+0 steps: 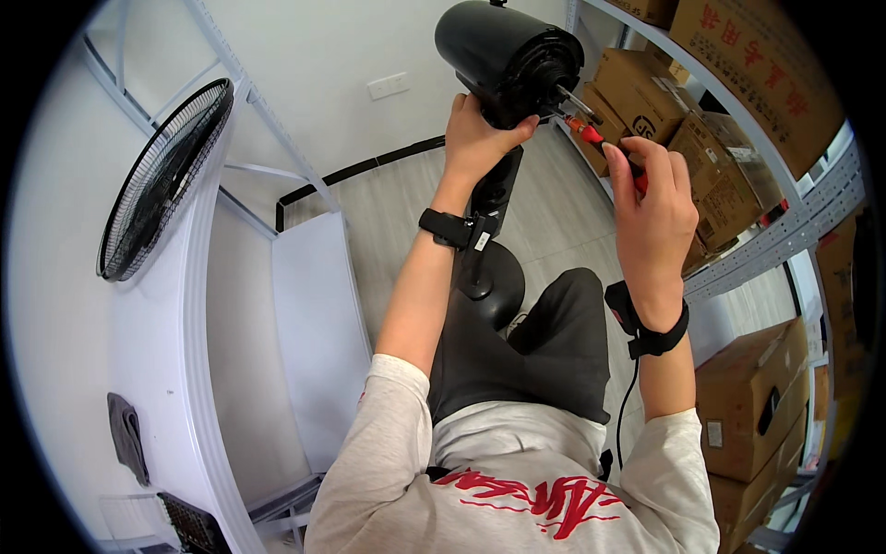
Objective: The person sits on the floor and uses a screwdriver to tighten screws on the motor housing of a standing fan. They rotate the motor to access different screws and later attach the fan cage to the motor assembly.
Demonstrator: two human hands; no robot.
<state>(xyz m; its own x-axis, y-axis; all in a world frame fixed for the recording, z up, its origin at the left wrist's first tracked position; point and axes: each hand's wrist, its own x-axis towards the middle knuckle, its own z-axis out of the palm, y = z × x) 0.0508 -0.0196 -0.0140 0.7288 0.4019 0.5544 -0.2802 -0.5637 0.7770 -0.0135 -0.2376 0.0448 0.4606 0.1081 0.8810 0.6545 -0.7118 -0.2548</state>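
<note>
Nearest, the round black base (503, 282) stands on the floor. The right hand (655, 208) pinches a slim red-and-black screwdriver (591, 135). Left, the round black wire fan grille (166, 180) sits apart on the white shelf (161, 342), seemingly already detached. Farther, the left hand (478, 137) separately grips the glossy black cylindrical motor housing (503, 51); work at its right-hand face looks unfinished, the tip's seating unclear.

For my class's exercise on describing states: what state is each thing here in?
Motor: gripped by the left hand, shaft bare
Screwdriver: in the right hand, tip at the motor
Grille: off the motor, on the shelf
Cloth: crumpled, on the shelf
Base: on the floor
</note>
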